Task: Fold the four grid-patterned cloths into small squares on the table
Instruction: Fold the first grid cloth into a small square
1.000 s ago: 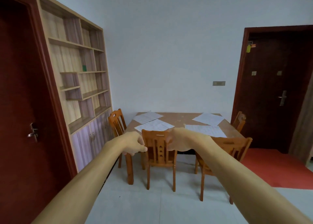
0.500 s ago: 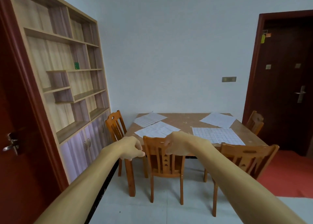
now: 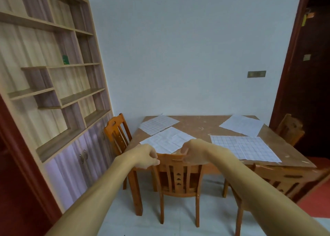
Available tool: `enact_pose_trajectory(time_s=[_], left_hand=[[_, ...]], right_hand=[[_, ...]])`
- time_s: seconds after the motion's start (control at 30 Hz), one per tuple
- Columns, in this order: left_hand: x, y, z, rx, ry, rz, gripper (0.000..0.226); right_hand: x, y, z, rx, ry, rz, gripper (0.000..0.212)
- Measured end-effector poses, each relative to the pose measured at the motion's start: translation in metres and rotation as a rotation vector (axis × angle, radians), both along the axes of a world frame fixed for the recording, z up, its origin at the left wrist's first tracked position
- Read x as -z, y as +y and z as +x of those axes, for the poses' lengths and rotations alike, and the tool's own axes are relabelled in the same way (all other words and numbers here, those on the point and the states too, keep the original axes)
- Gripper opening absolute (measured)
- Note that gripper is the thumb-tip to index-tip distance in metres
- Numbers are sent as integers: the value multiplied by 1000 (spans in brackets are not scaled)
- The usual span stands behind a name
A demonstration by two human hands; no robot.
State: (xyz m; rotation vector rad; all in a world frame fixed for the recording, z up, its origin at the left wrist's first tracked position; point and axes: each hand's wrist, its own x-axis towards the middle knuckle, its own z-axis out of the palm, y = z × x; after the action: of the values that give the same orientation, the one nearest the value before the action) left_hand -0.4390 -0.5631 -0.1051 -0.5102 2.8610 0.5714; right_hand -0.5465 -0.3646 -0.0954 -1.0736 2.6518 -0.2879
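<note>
Four white grid-patterned cloths lie flat on a brown wooden table (image 3: 196,128). One cloth (image 3: 158,124) is at the far left and a second cloth (image 3: 167,140) lies nearer on the left, with creases. A third cloth (image 3: 242,125) is at the far right. The fourth cloth (image 3: 244,147) is at the near right. Both arms reach forward. My left hand (image 3: 145,156) and my right hand (image 3: 190,152) have loosely curled fingers and hold nothing. They overlap the top rail of the near chair (image 3: 178,176); contact cannot be told.
Wooden chairs stand around the table: one at the left (image 3: 117,134), one at the near right (image 3: 278,180), one at the far right (image 3: 290,128). A tall shelf unit (image 3: 53,78) lines the left wall. A dark door (image 3: 310,93) is on the right.
The view has come closer to the table and turned right; the table, chairs and cloths look larger. Both hands stay stretched forward with curled fingers.
</note>
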Motion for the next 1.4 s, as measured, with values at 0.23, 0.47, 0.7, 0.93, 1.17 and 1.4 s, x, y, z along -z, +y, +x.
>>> enact_pose_trajectory(time_s=[0.23,0.47,0.7,0.93,1.17,1.4], left_hand=[[30,-76,-81,11,-36,2,33],[55,-185,-170,35,-45,-8,33],[82,-256,-254,79,-129,69,34],[127,-306,-330,122,-237,90,35],[157,-349,-427,155,-304,63,38],[168,-377,-520,160,-378,37,34]], right_hand=[[31,-72,-77,30,-37,28,43],[56,-171,-158,89,-71,31,42],[87,-249,-236,134,-124,80,37],[130,-294,-308,147,-191,130,37],[167,-333,-404,113,-229,160,37],[192,-365,-501,75,-295,135,39]])
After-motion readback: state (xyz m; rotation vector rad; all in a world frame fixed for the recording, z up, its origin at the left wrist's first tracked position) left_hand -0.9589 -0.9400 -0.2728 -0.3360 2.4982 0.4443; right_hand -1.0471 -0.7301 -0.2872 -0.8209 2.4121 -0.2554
